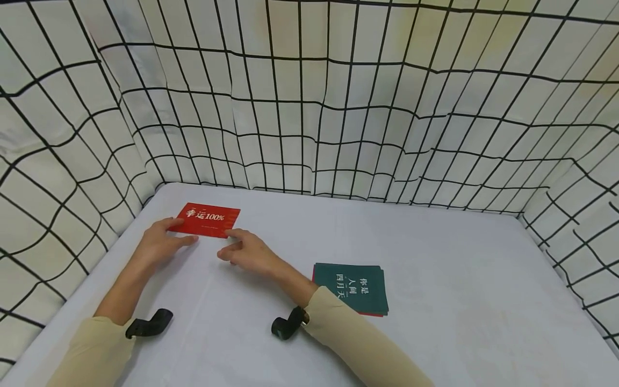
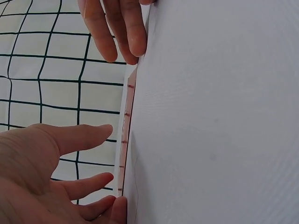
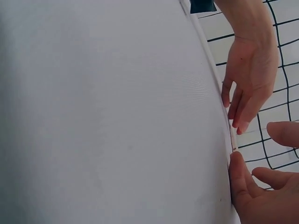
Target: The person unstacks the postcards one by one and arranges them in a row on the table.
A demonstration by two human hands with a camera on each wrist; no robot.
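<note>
A flat red card with white lettering lies on the far left of the white table. My left hand touches its left edge with the fingertips, while the thumb stands apart near the front edge. At the card's near right corner are the fingertips of my right hand, the fingers loosely bent. Seen edge-on in the left wrist view, the card shows as a thin reddish strip between both hands. The right wrist view has my left hand above my right hand.
A stack of dark green cards with white lettering lies right of centre, a red edge showing beneath, partly behind my right forearm. Black netting over pale walls encloses the white table. Black wrist devices sit at both sleeves.
</note>
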